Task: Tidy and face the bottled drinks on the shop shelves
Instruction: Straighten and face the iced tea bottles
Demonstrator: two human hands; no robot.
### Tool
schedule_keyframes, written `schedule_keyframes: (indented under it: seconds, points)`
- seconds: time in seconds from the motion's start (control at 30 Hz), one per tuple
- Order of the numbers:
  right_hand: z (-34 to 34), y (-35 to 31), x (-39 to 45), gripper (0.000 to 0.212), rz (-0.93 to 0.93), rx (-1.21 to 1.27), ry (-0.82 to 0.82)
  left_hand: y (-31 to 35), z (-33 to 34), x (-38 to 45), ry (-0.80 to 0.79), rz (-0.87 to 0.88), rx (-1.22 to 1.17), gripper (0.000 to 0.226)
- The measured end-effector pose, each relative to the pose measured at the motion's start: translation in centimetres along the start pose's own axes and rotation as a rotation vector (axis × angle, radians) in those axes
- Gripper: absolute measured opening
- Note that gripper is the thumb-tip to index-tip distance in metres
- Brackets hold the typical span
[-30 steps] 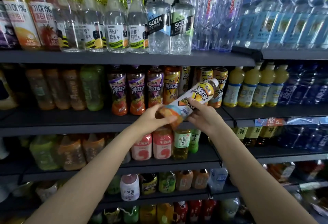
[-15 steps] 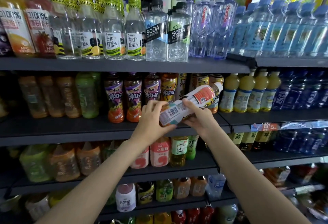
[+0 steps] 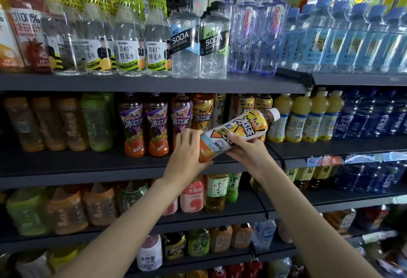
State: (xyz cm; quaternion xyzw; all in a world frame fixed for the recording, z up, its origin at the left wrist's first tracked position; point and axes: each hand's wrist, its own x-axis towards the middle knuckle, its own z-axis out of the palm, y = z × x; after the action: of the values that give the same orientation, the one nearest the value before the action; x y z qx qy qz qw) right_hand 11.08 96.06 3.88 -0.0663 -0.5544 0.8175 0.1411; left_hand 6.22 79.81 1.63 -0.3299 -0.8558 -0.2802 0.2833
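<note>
I hold an iced tea bottle (image 3: 236, 133) with a yellow and orange label and a white cap, tilted almost flat, cap pointing up to the right. My left hand (image 3: 187, 156) grips its orange base. My right hand (image 3: 246, 151) grips its middle from below, thumb across the label. The printed front of the label faces me. The bottle hangs in front of the second shelf (image 3: 110, 165), just before a row of matching yellow iced tea bottles (image 3: 202, 112) and purple-labelled ones (image 3: 156, 123).
The top shelf (image 3: 154, 83) carries clear honey-water bottles (image 3: 130, 42), soda bottles (image 3: 213, 42) and water bottles (image 3: 341, 42). Yellow juice bottles (image 3: 299, 119) and blue bottles (image 3: 363, 114) stand to the right. Lower shelves (image 3: 220, 216) hold more tea and juice bottles.
The bottle has been rolled in my hands: half a second ago its barcode side faced me, now the printed front does. My hands stayed at about the same place.
</note>
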Motion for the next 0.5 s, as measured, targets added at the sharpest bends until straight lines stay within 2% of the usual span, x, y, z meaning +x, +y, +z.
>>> schedule_keyframes:
  seconds: [0.07,0.17,0.3,0.37,0.5]
  points:
    - [-0.4,-0.1,0.4,0.037,-0.056,-0.113,0.010,-0.3,0.4,0.3,-0.060,-0.032,-0.091,0.072]
    - [-0.4,-0.6,1.3,0.038,-0.173,-0.432,-0.010,-0.7,1.3,1.0,-0.130,-0.102,-0.233,0.071]
    - [1.3,-0.4,3.4,0.054,-0.330,-0.851,-0.011,-1.0,3.0,1.6,-0.130,-0.239,-0.393,0.069]
    - [2.1,0.1,4.7,0.055,-0.359,-0.950,-0.020,-1.1,3.8,1.9,-0.084,-0.303,-0.454,0.066]
    - [2.7,1.4,6.7,0.063,-0.324,-0.983,-0.082,-1.8,4.5,3.1,-0.001,-0.383,-0.445,0.058]
